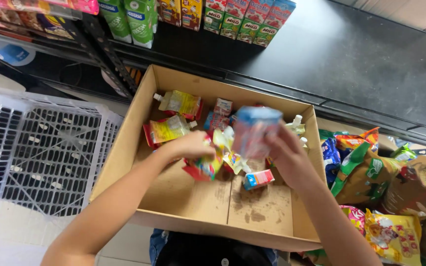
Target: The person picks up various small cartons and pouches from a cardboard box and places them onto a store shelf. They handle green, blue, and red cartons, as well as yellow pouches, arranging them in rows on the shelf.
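Cardboard box (124,148), right hand (284,152) gripping blurred blue-pink drink carton (253,130)

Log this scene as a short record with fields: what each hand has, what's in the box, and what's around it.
left hand: grips a spouted pouch inside the box
right hand: holds a small carton above the box, blurred
box: open cardboard, with more pouches and a little carton lying flat
left of box: white crate
right of box: snack bags
behind: dark shelf with a row of drink cartons
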